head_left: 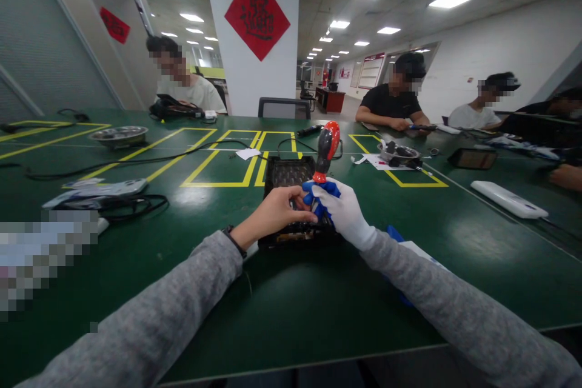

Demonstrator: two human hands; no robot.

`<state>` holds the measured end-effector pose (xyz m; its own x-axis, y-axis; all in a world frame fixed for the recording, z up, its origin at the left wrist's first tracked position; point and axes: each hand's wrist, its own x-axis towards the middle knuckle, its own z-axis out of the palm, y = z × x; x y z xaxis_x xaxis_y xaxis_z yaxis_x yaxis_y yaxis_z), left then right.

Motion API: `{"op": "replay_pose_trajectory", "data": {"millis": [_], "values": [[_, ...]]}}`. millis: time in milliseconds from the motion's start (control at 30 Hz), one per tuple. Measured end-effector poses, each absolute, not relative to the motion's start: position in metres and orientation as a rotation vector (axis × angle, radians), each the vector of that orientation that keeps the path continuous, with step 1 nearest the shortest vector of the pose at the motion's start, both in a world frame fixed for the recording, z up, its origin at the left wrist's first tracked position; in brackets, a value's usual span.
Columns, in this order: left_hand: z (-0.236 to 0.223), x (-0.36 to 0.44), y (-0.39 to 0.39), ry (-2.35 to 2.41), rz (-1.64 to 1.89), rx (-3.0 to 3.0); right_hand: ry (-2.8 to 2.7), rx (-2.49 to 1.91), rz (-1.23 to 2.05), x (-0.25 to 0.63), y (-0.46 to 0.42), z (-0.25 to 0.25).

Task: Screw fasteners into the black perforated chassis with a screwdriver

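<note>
Gripping an upright red-and-black tool (326, 154) mid-frame, the gloved right hand (346, 209) curls closed; whether the half-curled bare left hand (275, 213) holds anything is unclear. Slippage could scratch the black case (268, 179).

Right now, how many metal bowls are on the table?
2: one bowl on the left side, another bowl beyond and right of the gloved right hand. More may be hidden.

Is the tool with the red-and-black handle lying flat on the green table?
No, the red-and-black handle points upward, with the white-gloved right grip closed around the tool just below it.
</note>
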<state>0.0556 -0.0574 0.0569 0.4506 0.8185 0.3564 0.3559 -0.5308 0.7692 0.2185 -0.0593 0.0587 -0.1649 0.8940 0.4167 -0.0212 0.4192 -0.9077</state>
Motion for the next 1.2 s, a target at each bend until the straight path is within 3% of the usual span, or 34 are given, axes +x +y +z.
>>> {"op": "replay_pose_trajectory", "data": {"millis": [367,1200], "values": [[0.0497,0.0499,-0.052,0.806,0.809,1.995,-1.531,-0.799,1.051,0.2174,-0.0658,0.0615],[0.0522,0.051,-0.0585,0.772,0.857,2.2,-1.427,-0.763,1.137,0.2148,-0.0649,0.0616]]}}
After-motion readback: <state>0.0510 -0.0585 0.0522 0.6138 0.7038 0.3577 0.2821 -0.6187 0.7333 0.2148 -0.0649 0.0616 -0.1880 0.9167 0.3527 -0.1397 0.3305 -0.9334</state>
